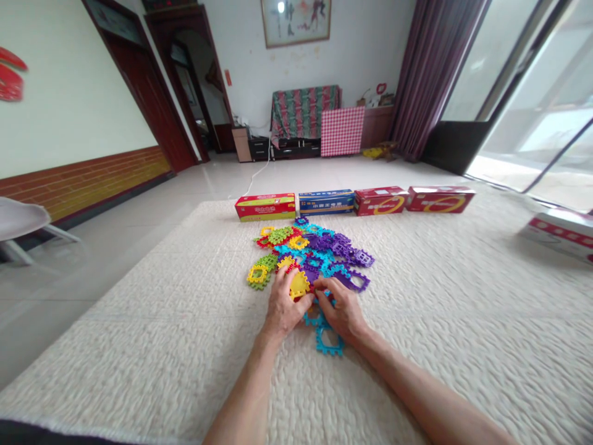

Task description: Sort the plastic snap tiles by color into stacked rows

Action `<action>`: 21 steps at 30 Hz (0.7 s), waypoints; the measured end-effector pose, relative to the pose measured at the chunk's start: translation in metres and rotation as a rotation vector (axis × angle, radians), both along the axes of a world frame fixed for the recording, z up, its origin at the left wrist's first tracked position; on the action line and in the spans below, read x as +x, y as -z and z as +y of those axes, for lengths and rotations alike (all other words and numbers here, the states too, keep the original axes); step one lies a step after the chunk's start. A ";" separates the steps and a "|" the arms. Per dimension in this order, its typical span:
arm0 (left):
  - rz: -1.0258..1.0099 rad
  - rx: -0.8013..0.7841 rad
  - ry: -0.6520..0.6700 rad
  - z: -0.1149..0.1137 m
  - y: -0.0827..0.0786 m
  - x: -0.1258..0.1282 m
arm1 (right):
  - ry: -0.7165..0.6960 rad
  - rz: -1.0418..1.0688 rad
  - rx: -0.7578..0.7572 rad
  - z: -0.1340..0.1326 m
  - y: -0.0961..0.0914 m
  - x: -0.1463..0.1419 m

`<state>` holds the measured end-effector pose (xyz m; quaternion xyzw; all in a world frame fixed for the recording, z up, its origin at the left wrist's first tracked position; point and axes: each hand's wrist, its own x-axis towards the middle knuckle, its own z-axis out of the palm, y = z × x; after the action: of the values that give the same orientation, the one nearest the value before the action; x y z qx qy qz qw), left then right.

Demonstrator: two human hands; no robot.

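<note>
On the quilted mat (185,334) lies a pile of plastic pieces (327,244), likely light and stiff; the right hand (341,306) curls, its hold unclear; the left hand (283,306) grips a yellow piece (300,283), best pinched by its toothed rim.

Living room of a home.
Beyond the far edge of the cream quilted cover (194,327), a framed picture (296,23) hangs above a low cabinet (259,149) and a patterned cloth (301,112); a purple curtain (438,71) hangs beside glass panes (491,68). Off the left edge, a pale chair (21,216) stands on tiled floor (125,222), with a brown door (146,96) behind.
</note>
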<state>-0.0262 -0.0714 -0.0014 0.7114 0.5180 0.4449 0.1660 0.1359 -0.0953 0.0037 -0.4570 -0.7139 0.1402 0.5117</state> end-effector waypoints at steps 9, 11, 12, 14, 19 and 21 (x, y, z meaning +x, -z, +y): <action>0.002 0.098 -0.092 0.005 0.009 0.001 | -0.165 -0.228 0.015 -0.016 -0.015 0.001; 0.000 0.101 -0.099 0.005 0.009 0.001 | -0.186 -0.288 0.002 -0.017 -0.016 0.001; -0.001 0.104 -0.101 0.005 0.008 0.000 | -0.197 -0.323 -0.009 -0.017 -0.015 0.001; -0.002 0.112 -0.100 0.006 0.008 -0.001 | -0.214 -0.390 -0.040 -0.018 -0.013 0.002; -0.006 0.140 -0.103 0.004 0.006 -0.002 | -0.163 -0.444 -0.127 -0.020 -0.006 0.000; -0.020 0.129 -0.115 0.003 0.005 -0.001 | -0.118 -0.415 -0.131 -0.020 -0.002 -0.001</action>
<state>-0.0275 -0.0680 -0.0061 0.6854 0.5265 0.4931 0.0991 0.1347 -0.1156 0.0059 -0.4658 -0.8187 0.1191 0.3141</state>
